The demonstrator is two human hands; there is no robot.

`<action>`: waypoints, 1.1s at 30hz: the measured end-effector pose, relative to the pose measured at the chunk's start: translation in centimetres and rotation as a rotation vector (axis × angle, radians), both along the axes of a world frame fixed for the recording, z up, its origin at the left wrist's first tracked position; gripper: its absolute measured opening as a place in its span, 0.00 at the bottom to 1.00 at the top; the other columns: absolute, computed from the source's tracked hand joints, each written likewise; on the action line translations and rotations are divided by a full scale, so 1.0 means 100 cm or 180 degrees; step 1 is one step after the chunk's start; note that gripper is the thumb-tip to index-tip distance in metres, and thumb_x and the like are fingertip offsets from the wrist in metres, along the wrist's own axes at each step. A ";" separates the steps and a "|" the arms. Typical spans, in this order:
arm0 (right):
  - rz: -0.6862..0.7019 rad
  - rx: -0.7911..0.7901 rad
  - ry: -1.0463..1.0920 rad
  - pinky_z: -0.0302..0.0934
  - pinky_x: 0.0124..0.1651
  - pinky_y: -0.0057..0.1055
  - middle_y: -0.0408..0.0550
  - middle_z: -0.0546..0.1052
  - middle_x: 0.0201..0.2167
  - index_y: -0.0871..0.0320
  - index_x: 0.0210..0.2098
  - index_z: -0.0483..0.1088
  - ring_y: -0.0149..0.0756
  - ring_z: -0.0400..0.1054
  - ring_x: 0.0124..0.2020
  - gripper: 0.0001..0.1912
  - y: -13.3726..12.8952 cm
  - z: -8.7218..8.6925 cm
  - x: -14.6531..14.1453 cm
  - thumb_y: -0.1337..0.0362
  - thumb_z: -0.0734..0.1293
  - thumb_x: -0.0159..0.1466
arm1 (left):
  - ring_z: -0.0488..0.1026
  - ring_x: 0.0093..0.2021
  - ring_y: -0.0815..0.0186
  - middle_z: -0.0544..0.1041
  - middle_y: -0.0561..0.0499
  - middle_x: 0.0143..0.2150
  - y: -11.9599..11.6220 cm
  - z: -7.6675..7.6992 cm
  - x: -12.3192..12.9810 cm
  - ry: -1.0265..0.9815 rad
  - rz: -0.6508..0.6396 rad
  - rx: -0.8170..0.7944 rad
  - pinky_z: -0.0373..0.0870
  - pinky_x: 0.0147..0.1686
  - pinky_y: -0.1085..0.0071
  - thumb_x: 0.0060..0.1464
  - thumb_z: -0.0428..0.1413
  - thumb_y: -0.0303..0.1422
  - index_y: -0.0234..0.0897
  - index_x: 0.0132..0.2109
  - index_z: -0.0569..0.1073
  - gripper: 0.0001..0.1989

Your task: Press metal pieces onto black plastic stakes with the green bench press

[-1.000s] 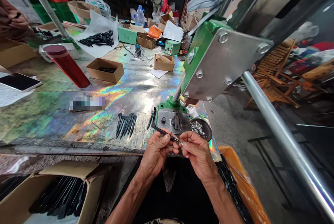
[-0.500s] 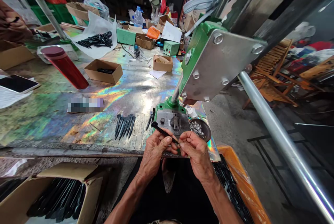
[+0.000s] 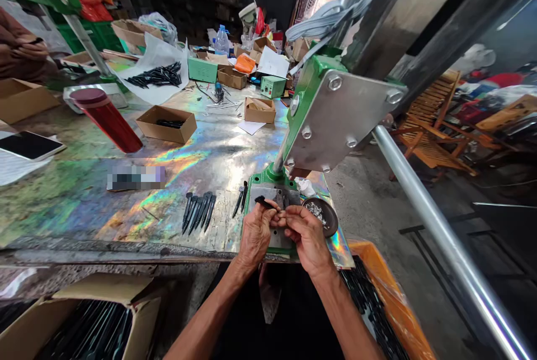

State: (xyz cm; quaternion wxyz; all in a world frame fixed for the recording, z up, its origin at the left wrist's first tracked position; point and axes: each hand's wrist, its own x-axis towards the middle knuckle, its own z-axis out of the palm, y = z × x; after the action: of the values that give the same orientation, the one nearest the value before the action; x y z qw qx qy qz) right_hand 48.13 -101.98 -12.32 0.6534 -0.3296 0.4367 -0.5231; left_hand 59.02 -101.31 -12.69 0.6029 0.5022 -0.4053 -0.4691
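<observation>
Pinched in my left hand [image 3: 257,232] is a slim black piece with a wider head [image 3: 264,202], its head end sticking out up and left. My right hand [image 3: 309,239] is closed, its fingertips meeting those of my left hand; whatever they hold is too small or hidden to make out. Both hands are over the metal base plate of a green press [image 3: 268,176], in front of its small fixture [image 3: 282,197]. Just right of it, a dark round dish [image 3: 334,220] contains many small silver metal pins. More black pointed pieces [image 3: 198,211] lie in a row on the left, with a few beside the base.
The press's lever bar [image 3: 436,220] slants down on the right. An orange crate [image 3: 390,287] and a cardboard box [image 3: 104,287] below hold black pieces. On the table are a red flask [image 3: 113,122], a phone [image 3: 31,145] and a small carton [image 3: 184,133]. Another person's hands show far left.
Both hands have moved slightly up over the press base. The black piece is turned, so less of it shows. The view has tilted a little.
</observation>
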 end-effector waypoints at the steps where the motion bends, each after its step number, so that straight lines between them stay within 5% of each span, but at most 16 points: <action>1: -0.0038 0.0051 -0.0039 0.56 0.25 0.23 0.49 0.77 0.28 0.60 0.32 0.68 0.33 0.67 0.27 0.14 -0.002 0.000 0.001 0.66 0.72 0.45 | 0.71 0.26 0.69 0.73 0.54 0.27 -0.004 -0.001 0.000 -0.0063 0.0031 -0.0008 0.69 0.29 0.74 0.52 0.51 0.29 0.38 0.32 0.69 0.03; 14: -0.0318 0.0107 -0.0107 0.60 0.26 0.23 0.51 0.76 0.30 0.60 0.29 0.73 0.33 0.67 0.28 0.13 0.014 -0.011 -0.044 0.64 0.76 0.45 | 0.67 0.22 0.72 0.70 0.55 0.25 -0.046 -0.021 0.010 -0.0479 -0.0032 -0.0020 0.65 0.22 0.78 0.50 0.50 0.31 0.37 0.33 0.67 0.03; 23: -0.0386 -0.0147 0.0064 0.58 0.28 0.20 0.50 0.73 0.32 0.59 0.32 0.75 0.30 0.61 0.29 0.10 0.040 0.035 -0.087 0.64 0.75 0.52 | 0.65 0.22 0.71 0.69 0.55 0.24 -0.046 -0.022 0.013 -0.0940 -0.0226 -0.0085 0.63 0.22 0.76 0.51 0.49 0.30 0.38 0.34 0.68 0.04; 33: -0.0421 -0.0335 0.0469 0.57 0.20 0.30 0.53 0.71 0.31 0.55 0.32 0.76 0.35 0.60 0.23 0.11 0.058 0.080 -0.115 0.63 0.77 0.50 | 0.64 0.21 0.70 0.66 0.57 0.20 -0.049 -0.008 0.018 -0.1730 -0.0479 -0.0226 0.63 0.25 0.75 0.51 0.48 0.28 0.39 0.32 0.69 0.05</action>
State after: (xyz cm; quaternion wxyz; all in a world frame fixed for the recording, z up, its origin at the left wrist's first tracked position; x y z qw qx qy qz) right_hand 36.66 -96.23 -4.36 0.5654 -0.3715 0.4763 -0.5616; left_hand 60.85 -106.26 -13.48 0.4527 0.5566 -0.6045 -0.3462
